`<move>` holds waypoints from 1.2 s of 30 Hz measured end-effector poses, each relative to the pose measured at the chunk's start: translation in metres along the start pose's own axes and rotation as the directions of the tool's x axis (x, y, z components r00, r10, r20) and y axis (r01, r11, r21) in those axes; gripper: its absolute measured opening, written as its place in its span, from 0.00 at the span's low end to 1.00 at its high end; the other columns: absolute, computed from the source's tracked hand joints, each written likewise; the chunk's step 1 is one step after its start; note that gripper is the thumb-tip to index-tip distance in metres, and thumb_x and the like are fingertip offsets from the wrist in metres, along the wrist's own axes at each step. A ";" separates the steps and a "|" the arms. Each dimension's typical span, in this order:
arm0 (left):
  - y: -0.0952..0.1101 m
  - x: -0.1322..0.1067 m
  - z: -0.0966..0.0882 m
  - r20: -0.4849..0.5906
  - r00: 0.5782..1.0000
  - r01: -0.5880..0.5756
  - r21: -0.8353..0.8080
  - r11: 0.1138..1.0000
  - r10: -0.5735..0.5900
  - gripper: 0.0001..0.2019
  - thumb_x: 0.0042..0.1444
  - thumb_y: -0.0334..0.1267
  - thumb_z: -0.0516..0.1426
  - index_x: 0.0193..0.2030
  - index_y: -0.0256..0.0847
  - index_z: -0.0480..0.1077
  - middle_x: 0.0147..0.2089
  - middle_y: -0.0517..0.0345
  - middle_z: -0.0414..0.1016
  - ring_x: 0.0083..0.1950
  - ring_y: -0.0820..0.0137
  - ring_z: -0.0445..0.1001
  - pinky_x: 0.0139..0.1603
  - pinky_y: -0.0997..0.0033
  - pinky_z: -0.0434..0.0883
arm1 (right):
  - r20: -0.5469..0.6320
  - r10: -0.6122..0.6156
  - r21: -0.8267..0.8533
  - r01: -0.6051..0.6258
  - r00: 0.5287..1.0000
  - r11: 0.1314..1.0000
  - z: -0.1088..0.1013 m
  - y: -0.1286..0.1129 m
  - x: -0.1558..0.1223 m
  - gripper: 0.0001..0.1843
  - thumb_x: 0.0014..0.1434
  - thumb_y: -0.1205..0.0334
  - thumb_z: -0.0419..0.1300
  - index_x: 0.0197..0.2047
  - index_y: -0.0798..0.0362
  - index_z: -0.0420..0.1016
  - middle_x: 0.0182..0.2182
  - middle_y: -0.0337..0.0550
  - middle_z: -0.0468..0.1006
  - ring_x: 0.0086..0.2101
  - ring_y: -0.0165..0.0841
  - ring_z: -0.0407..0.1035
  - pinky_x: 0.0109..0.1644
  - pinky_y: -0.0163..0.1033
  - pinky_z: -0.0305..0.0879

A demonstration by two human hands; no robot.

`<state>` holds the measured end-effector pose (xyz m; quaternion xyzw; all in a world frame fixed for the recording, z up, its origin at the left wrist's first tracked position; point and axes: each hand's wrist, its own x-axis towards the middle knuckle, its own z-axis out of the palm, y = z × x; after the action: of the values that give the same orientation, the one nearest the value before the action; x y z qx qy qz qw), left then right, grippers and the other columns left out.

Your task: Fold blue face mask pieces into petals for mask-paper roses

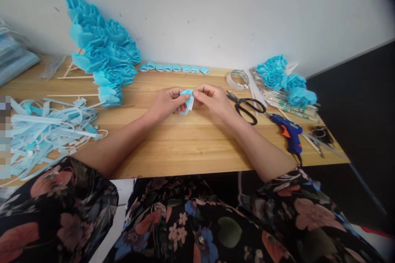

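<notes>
A small light-blue folded piece point(188, 99) is pinched between both my hands over the middle of the wooden table point(173, 148). My left hand point(167, 102) grips its left side with fingers closed. From the right, my right hand point(212, 99) pinches it between thumb and fingers. Part of the piece is hidden by my fingers.
Several small blue rolled pieces point(174, 68) line the wall. Blue flowers on sticks point(103, 49) lie at the back left, more flowers point(285, 80) at the right. Black scissors point(247, 107), a blue glue gun point(290, 131) and a tape roll point(237, 79) sit right; blue strips point(46, 129) left.
</notes>
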<state>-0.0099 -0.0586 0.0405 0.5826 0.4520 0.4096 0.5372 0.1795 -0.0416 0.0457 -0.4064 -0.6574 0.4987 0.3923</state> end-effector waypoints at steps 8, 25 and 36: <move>0.001 0.000 0.000 -0.021 1.000 0.019 -0.023 1.000 -0.020 0.11 0.61 0.37 0.63 0.29 0.37 0.71 0.21 0.61 0.74 0.21 0.78 0.70 0.24 0.80 0.66 | -0.008 0.022 0.026 -0.022 1.000 0.999 -0.005 0.003 0.002 0.17 0.62 0.46 0.63 0.33 0.52 0.76 0.30 0.39 0.78 0.32 0.29 0.71 0.36 0.35 0.71; -0.005 0.000 -0.001 -0.003 1.000 0.004 -0.030 1.000 -0.004 0.14 0.58 0.44 0.64 0.28 0.37 0.73 0.23 0.59 0.75 0.22 0.77 0.70 0.25 0.78 0.66 | 0.087 -0.021 0.095 0.012 0.996 0.995 -0.002 0.000 0.000 0.13 0.60 0.50 0.65 0.38 0.52 0.77 0.31 0.38 0.79 0.33 0.30 0.73 0.40 0.37 0.72; -0.003 -0.001 -0.001 0.018 1.000 0.027 -0.040 0.999 -0.026 0.11 0.60 0.39 0.63 0.28 0.37 0.73 0.22 0.59 0.75 0.22 0.78 0.70 0.24 0.79 0.66 | -0.044 -0.062 -0.027 0.060 0.997 0.998 -0.004 0.008 0.003 0.18 0.66 0.43 0.59 0.38 0.50 0.77 0.34 0.41 0.79 0.36 0.32 0.74 0.39 0.37 0.75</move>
<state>-0.0109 -0.0592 0.0378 0.5694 0.4466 0.4063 0.5580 0.1835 -0.0360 0.0393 -0.4023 -0.6670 0.4687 0.4167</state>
